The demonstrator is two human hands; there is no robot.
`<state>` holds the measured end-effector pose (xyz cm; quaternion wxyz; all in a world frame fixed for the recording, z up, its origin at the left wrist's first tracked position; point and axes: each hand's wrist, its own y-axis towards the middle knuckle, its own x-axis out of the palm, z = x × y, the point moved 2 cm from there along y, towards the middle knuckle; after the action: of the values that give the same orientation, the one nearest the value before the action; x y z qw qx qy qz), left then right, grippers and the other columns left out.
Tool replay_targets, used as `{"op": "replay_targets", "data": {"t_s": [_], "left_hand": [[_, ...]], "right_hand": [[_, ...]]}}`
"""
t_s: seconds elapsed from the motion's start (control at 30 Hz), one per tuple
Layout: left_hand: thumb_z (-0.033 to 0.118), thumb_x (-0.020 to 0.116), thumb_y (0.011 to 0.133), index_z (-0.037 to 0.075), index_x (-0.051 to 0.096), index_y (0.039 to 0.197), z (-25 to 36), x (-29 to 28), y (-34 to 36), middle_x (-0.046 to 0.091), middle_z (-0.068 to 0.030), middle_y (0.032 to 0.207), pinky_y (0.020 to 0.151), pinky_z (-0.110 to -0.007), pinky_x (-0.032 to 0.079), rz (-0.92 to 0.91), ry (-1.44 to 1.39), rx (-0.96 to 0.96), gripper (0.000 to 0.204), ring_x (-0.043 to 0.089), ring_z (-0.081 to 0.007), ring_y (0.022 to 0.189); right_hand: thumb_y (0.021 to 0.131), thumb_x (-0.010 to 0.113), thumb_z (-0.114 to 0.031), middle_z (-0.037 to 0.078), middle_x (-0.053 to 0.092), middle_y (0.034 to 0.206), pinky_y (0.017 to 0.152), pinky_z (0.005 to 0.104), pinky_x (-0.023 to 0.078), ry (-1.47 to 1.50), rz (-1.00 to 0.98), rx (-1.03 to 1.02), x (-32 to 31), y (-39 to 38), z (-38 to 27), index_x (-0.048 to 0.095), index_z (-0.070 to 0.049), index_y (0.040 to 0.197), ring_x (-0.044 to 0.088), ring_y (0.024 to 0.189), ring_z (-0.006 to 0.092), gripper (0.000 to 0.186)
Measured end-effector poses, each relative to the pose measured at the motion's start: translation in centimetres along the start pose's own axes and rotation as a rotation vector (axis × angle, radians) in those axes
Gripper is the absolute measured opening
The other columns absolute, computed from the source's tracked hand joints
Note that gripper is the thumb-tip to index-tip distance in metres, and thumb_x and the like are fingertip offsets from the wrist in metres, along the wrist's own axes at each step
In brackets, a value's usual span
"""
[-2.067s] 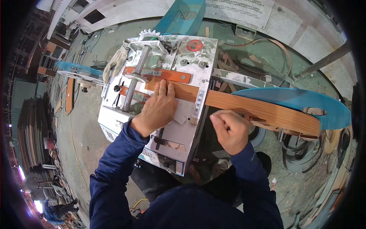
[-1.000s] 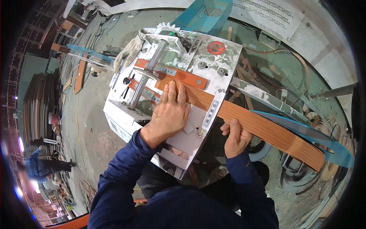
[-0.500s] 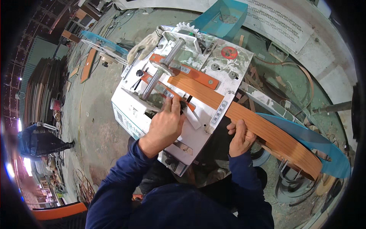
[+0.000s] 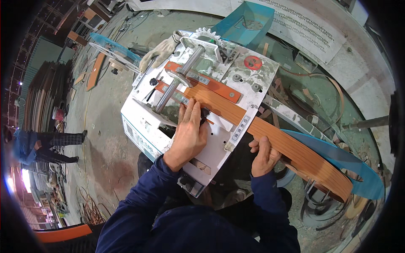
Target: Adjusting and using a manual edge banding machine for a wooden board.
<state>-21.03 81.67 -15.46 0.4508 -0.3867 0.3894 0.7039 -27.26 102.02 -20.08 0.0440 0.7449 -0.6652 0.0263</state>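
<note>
A white metal machine [image 4: 141, 122] with orange guide bars, a steel roller [image 4: 179, 80] and a toothed wheel stands before me. A long wood-grain strip [image 4: 295, 149] runs from its middle out to the right. My left hand [image 4: 190, 133] lies flat on the machine's top, its fingers on the strip's near end beside a small black knob. My right hand [image 4: 263, 154] grips the strip's lower edge just off the machine's right side.
A work glove [image 4: 162, 48] lies on the machine's far left corner. A teal curved piece [image 4: 346, 162] lies under the strip at right. A teal box [image 4: 244, 21] stands behind. Another person [image 4: 38, 145] stands at far left near stacked boards.
My left hand has slid down and flattened on the strip's near end. My right hand went from a fist on top to gripping the strip's edge. The camera view has swung.
</note>
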Motion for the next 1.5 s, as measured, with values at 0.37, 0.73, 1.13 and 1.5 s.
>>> {"op": "replay_targets", "data": {"t_s": [0.37,0.73,1.13,1.5], "left_hand": [[-0.002,0.061,0.077,-0.003,0.049,0.130,5.8,-9.1,-1.2,0.043,-0.0233,0.142,0.106,-0.042,0.037,0.029,-0.312,0.228,0.055,0.041,-0.0354,0.134],[0.011,0.071,0.077,-0.004,0.063,0.105,-14.1,-13.9,10.2,0.066,-0.0162,0.090,0.071,-0.033,0.050,-0.366,0.122,-0.054,0.033,0.064,-0.0228,0.078],[0.023,0.072,0.080,-0.001,0.062,0.090,-13.5,-11.8,10.1,0.062,-0.0179,0.089,0.073,-0.042,0.048,-0.271,0.360,0.259,0.027,0.061,-0.0364,0.084],[0.042,0.070,0.082,-0.018,0.032,0.134,0.7,-4.9,0.0,0.041,-0.0390,0.133,0.107,-0.046,0.036,-0.213,0.145,0.278,0.088,0.041,-0.0489,0.127]], "right_hand": [[0.097,0.048,-0.020,0.005,0.062,0.069,0.053,0.0236,0.041,-0.004,0.102,0.055,0.4,-0.3,-0.3,0.064,0.002,0.089,0.050,0.056,0.0099,0.029],[0.097,0.051,-0.017,0.006,0.065,0.076,0.052,0.0207,0.045,0.087,-0.034,0.035,-0.4,0.0,0.2,0.064,0.003,0.095,0.058,0.061,0.0087,0.024],[0.097,0.049,-0.019,0.005,0.061,0.067,0.052,0.0227,0.042,0.069,0.028,0.067,0.1,-0.1,-0.6,0.062,0.000,0.079,0.051,0.053,0.0092,0.029],[0.097,0.051,-0.016,0.006,0.066,0.078,0.052,0.0217,0.046,0.110,-0.024,0.050,-0.4,-0.2,0.3,0.061,0.002,0.104,0.059,0.061,0.0086,0.022]]}}
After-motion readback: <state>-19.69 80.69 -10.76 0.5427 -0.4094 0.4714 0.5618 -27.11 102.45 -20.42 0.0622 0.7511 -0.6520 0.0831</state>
